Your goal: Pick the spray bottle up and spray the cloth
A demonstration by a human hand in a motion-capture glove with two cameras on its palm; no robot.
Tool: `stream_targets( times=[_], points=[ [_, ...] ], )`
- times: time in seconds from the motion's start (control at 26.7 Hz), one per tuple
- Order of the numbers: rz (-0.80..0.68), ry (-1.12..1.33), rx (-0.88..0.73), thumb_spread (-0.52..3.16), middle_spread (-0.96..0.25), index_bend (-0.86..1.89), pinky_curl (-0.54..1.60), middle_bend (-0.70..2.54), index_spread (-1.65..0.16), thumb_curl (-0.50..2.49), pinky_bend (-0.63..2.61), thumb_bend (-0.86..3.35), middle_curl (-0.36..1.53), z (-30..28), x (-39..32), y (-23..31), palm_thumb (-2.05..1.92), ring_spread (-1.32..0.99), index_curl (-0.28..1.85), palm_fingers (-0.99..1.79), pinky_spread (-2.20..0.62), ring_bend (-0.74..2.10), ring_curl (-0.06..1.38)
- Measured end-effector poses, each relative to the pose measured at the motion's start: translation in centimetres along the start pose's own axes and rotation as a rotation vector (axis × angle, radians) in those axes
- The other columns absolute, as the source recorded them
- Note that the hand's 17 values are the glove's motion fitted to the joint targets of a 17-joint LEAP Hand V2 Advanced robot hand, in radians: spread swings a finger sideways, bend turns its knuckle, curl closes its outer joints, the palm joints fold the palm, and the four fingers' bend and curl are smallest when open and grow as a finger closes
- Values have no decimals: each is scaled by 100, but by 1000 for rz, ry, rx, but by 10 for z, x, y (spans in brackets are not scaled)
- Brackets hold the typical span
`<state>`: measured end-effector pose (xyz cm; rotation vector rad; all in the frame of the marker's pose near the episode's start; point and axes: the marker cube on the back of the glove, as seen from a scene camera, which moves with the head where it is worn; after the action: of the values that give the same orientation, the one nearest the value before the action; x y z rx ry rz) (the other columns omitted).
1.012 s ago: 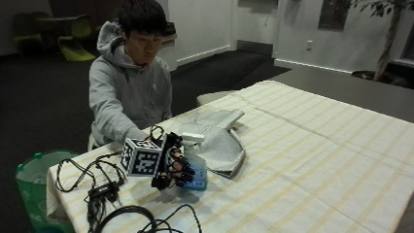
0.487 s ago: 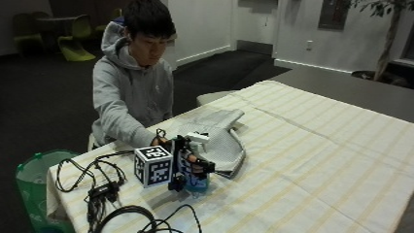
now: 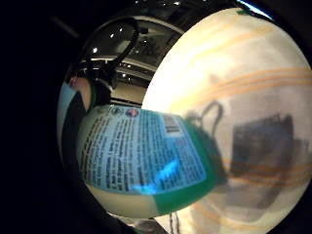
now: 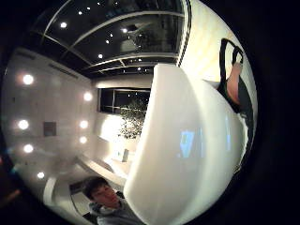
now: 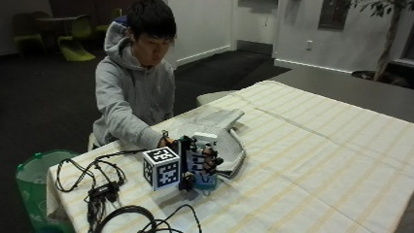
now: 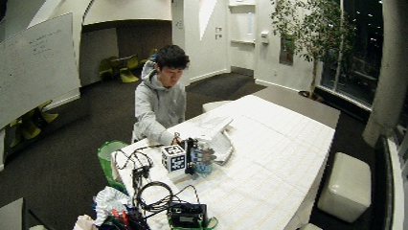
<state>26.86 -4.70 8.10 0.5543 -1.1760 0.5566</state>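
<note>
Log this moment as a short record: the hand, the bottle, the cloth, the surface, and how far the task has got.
hand: gloved right hand, fingers curled round the spray bottle
spray bottle: upright, white head on top, blue-green base at the tablecloth; whether it is lifted cannot be told
label: blue printed label with a barcode faces the palm
cloth: grey cloth lies on the table just behind the bottle
surface: table under a cream striped tablecloth
task stage: bottle gripped; no spray visible
</note>
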Motion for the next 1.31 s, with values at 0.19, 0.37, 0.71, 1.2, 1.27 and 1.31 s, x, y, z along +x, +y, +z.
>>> stream_targets(
  times=[0.19, 0.37, 0.71, 1.2, 1.27, 1.31],
  points=[
    [8, -23, 0, 69, -6, 47, 29, 58, -19, 53, 18, -1, 46, 8, -1, -4, 96, -14, 37, 124, -2, 46, 34],
    [-30, 68, -17, 51, -6, 48, 32, 61, -19, 58, 24, -3, 48, 20, -9, -9, 98, -16, 41, 138, -12, 49, 37],
    [-114, 434, -311, 30, -6, 56, 36, 64, -19, 63, 29, -3, 50, 41, -55, -3, 95, -18, 47, 143, -23, 53, 40],
    [-209, 1057, -676, 17, -7, 58, 38, 68, -20, 68, 32, -3, 51, 76, -140, 47, 94, -19, 51, 141, -26, 56, 43],
    [-201, 1105, -711, 16, -7, 58, 38, 68, -20, 69, 32, -3, 51, 84, -135, 53, 94, -19, 52, 141, -27, 57, 44],
    [-195, 1125, -727, 16, -7, 58, 39, 68, -20, 69, 32, -3, 51, 88, -131, 57, 94, -19, 52, 141, -27, 57, 44]
  ],
)
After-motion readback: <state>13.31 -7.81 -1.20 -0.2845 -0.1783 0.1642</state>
